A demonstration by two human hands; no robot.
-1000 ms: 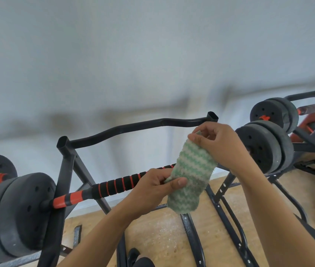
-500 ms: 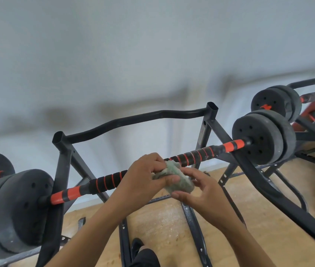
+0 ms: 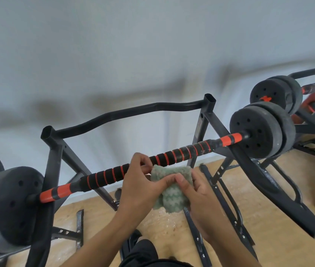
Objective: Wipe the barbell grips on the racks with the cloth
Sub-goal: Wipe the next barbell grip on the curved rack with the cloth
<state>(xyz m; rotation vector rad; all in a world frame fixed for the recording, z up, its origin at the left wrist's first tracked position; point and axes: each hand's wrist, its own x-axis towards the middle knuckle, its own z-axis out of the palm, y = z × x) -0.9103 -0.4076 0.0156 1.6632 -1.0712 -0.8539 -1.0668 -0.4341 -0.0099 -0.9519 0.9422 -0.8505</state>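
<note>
A barbell with a black foam grip ringed in orange (image 3: 174, 156) lies across a black steel rack (image 3: 55, 151), with black weight plates at its left end (image 3: 8, 207) and right end (image 3: 258, 130). Just below the middle of the grip, both hands hold a folded green-and-white striped cloth (image 3: 170, 189). My left hand (image 3: 141, 184) pinches the cloth's upper left part, its fingers close to the bar. The cloth's right side is pinched by my right hand (image 3: 199, 195), thumb on top. Behind my left hand, the middle of the grip is hidden.
A second rack with another plated barbell (image 3: 276, 93) and red parts stands at the far right. A curved black crossbar (image 3: 133, 112) spans the rack's back. Rack feet and braces (image 3: 227, 205) run over the wooden floor below. A grey wall is behind.
The cloth, first held up stretched between my hands, was brought down and bunched, and now lies folded flat between both hands just under the grip. My right hand came down beside my left.
</note>
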